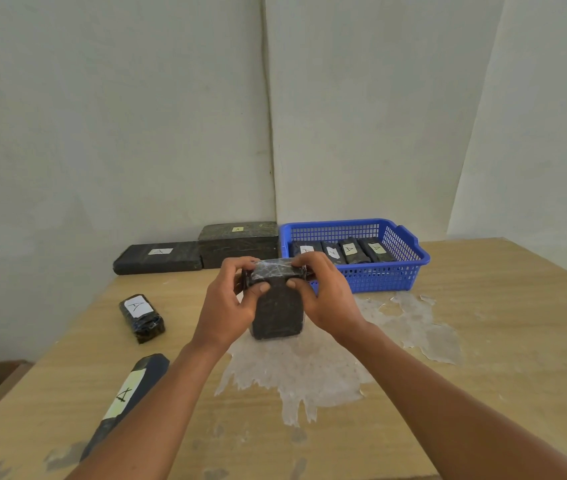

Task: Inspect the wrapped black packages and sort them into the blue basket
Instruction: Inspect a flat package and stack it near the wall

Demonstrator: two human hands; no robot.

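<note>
— The wrapped black package (277, 306), where is it sitting right now?

— It is standing on end near the middle of the table (483, 341), its lower end resting on a pale, peeled patch of the tabletop. Both hands are gripping its top end.

— How are the hands gripping it?

— The left hand (230, 306) is curling around the upper left corner, thumb pressing on the near face. The right hand (323, 299) is doing the same on the upper right corner, fingers wrapping over the top. Clear film is shining across the top edge between them.

— And the blue basket (410, 261)?

— It is sitting behind and to the right of the hands, against the wall. 4 black packages (344, 251) are lying in it side by side, each showing a pale label with a handwritten letter.

— Anything else on the table?

— A small labelled package (142, 317) is lying to the left of the hands, well apart from them. A long dark package (133, 393) with a pale label is lying nearer the front left edge, partly hidden by the left forearm. At the back, a flat black block (157, 258) is lying just beside a taller black block (239, 244), which is touching the basket's left side. Both are carrying small labels on top.
</note>
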